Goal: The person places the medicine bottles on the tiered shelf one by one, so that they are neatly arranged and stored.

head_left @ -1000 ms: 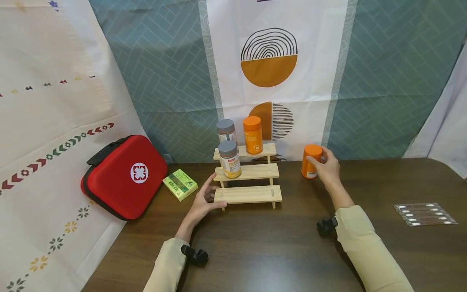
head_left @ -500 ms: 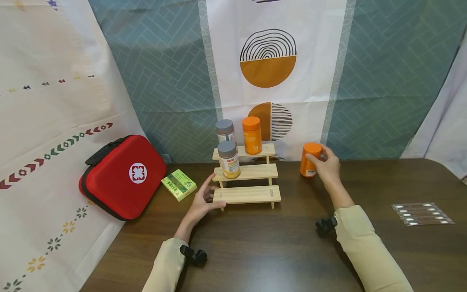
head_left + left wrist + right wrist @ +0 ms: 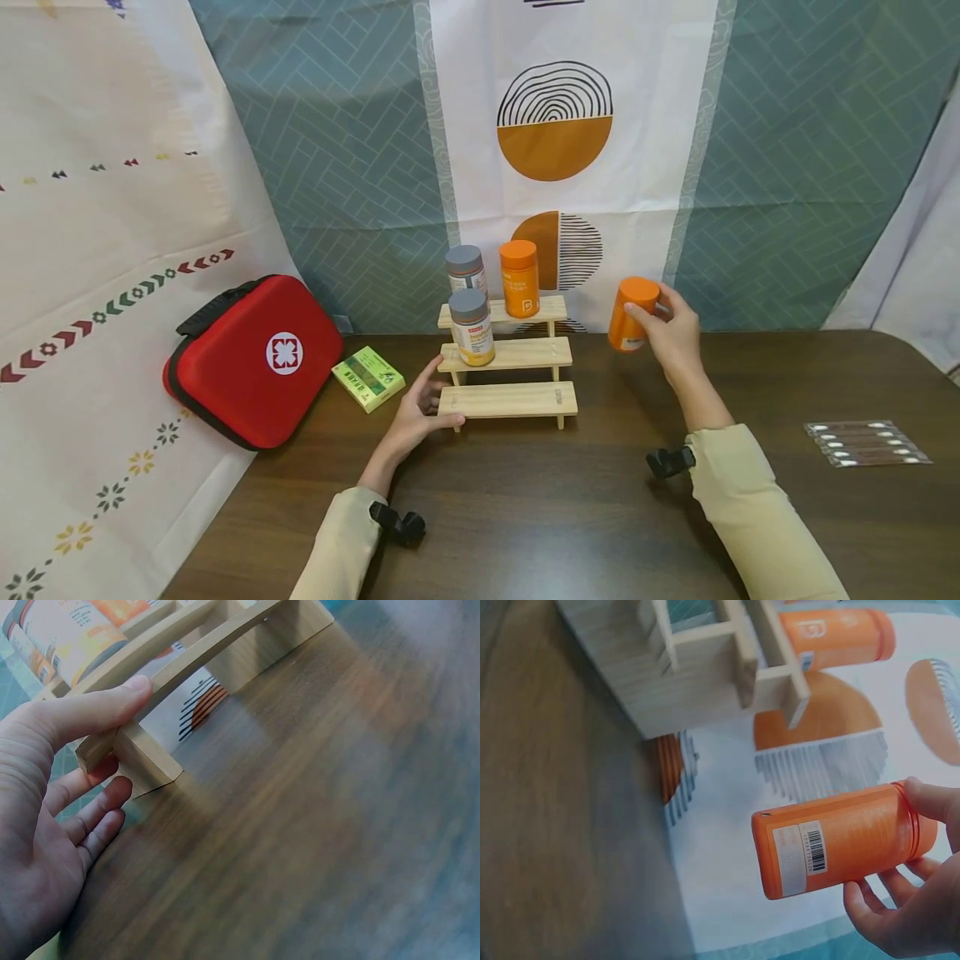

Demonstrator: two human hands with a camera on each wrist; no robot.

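Note:
My right hand (image 3: 675,340) grips an orange bottle (image 3: 628,318) near its cap, between thumb and fingers. The bottle is tilted slightly and held up to the right of a three-step wooden rack (image 3: 510,400). A barcode label on its side shows in the right wrist view. At the rack's left end, my left hand (image 3: 408,421) holds the lowest step; its thumb lies on the front edge and fingers curl behind. A second orange bottle (image 3: 520,283) and a grey-capped bottle (image 3: 466,265) stand on the top step. Another grey-capped bottle (image 3: 472,329) stands on the middle step.
A red first-aid case (image 3: 258,362) leans against the cloth at left. Between it and the rack lies a small yellow-green box (image 3: 369,379). A packet of cotton swabs (image 3: 866,442) is on the table's right side. Patterned cloth (image 3: 810,167) hangs behind everything.
The orange bottle in my right hand has risen off the table, moved slightly left and tilted. My left hand stays at the rack's left end.

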